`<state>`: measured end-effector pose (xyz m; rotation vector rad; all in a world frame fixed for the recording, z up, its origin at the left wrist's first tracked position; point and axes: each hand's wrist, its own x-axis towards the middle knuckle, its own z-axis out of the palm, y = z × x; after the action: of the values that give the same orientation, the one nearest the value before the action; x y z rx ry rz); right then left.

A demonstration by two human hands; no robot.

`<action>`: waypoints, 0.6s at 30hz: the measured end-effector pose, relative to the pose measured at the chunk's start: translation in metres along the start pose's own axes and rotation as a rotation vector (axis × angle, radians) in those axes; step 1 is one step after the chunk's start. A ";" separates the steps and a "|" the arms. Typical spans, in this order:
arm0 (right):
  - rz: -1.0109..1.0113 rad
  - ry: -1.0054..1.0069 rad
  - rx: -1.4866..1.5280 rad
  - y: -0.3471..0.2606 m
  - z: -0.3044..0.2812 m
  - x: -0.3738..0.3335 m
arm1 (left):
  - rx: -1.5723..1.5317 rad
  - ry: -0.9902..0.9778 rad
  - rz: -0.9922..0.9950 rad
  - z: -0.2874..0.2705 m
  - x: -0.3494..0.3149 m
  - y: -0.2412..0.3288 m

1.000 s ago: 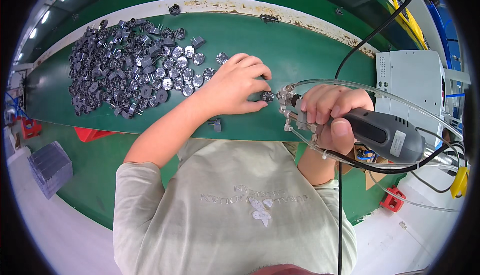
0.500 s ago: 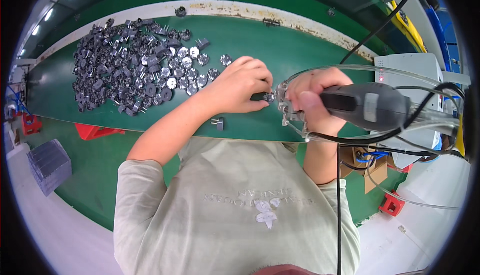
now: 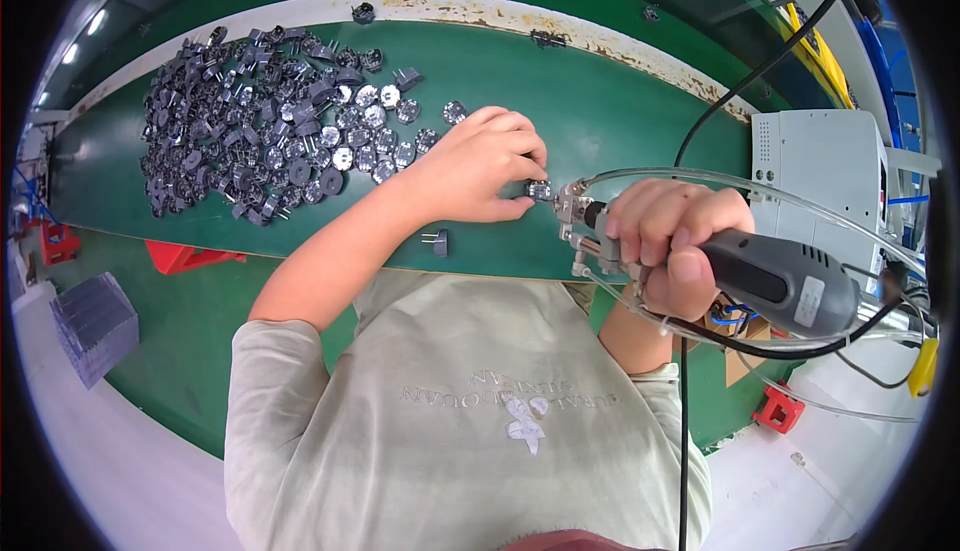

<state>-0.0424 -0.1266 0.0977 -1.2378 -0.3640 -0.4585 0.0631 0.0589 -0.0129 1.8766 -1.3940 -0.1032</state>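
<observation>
My left hand point(image 3: 487, 164) pinches a small black plug part point(image 3: 540, 191) between thumb and fingers, low over the green bench. My right hand point(image 3: 680, 236) is wrapped round a grey and black powered screwdriver point(image 3: 775, 276) lying nearly level. Its metal head point(image 3: 585, 226), fed by a clear hose, points left, its tip close beside the plug part. Whether tip and part touch, I cannot tell. Nearer me, a single two-pin plug part point(image 3: 437, 242) lies on the bench. To the left is a large heap of similar plug parts point(image 3: 245, 141).
A white-edged ledge point(image 3: 450, 9) bounds the bench at the back, with a few loose parts on it. At the right stands a light grey machine point(image 3: 815, 166). Black cable point(image 3: 770, 56) and clear tubing point(image 3: 730, 179) hang around the tool. Red stools point(image 3: 180, 256) sit below.
My right hand and the screwdriver have shifted right and toward me, and the tool's rear has dropped. The metal head shows more clearly. My left hand has hardly moved.
</observation>
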 end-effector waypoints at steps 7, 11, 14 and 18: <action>0.032 -0.141 -0.120 0.003 -0.004 0.004 | -0.001 -0.009 -0.010 -0.001 0.000 -0.001; 0.034 -0.145 -0.138 0.005 -0.004 0.004 | 0.001 -0.005 -0.010 0.000 0.000 -0.002; 0.005 -0.092 -0.048 0.010 -0.001 0.004 | -0.001 -0.008 -0.012 0.000 0.000 -0.003; -0.029 -0.089 -0.027 0.013 0.002 0.004 | 0.001 -0.002 -0.010 0.000 -0.001 -0.002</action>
<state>-0.0322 -0.1217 0.0895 -1.2835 -0.4534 -0.4351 0.0645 0.0599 -0.0141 1.8849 -1.3869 -0.1096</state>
